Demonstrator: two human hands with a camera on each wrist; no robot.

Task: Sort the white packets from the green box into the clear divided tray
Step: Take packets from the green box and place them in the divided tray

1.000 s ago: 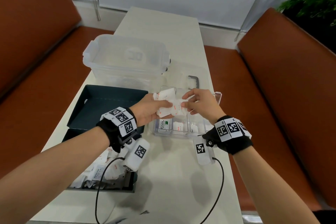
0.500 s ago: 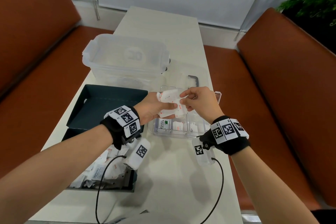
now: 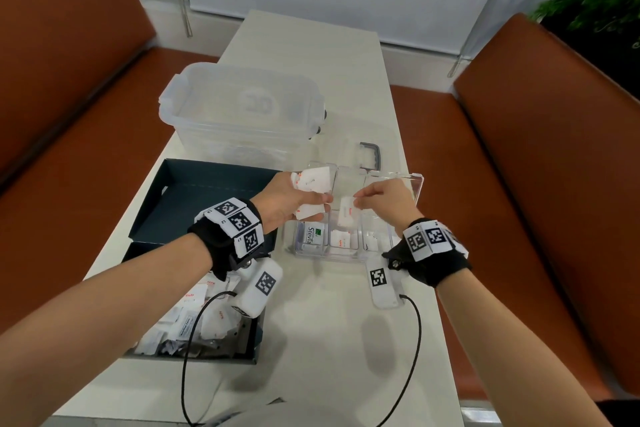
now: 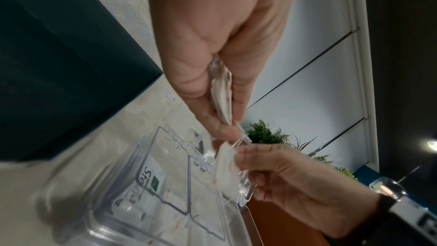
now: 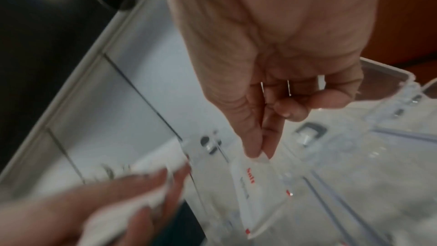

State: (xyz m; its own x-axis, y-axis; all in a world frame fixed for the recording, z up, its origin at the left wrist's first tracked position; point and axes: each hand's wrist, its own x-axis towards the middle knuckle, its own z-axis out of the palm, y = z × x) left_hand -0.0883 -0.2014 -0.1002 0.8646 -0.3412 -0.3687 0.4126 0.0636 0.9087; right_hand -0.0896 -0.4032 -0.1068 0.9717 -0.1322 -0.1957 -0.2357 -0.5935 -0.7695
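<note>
My left hand [image 3: 298, 199] grips a small bunch of white packets [image 3: 313, 180] over the left edge of the clear divided tray [image 3: 414, 180]; the bunch shows edge-on between thumb and fingers [image 4: 221, 89]. My right hand [image 3: 382, 196] pinches one white salt packet [image 3: 347, 217] by its top corner, and it hangs over the tray's middle compartments [image 5: 255, 192]. A Stevia packet [image 3: 313, 236] and other white packets lie in the tray's near compartments. The green box [image 3: 194, 354] at the near left holds several loose white packets.
The green box's lid [image 3: 207, 194] lies open behind the box. A large clear lidded tub [image 3: 242, 107] stands at the back of the white table [image 3: 329, 340]. Orange bench seats [image 3: 519, 184] flank the table. Black cables [image 3: 412, 357] trail from both wrists.
My right hand has pulled one salt packet away from the left hand's bunch and carried it right and down over the tray. The left hand stays with the rest.
</note>
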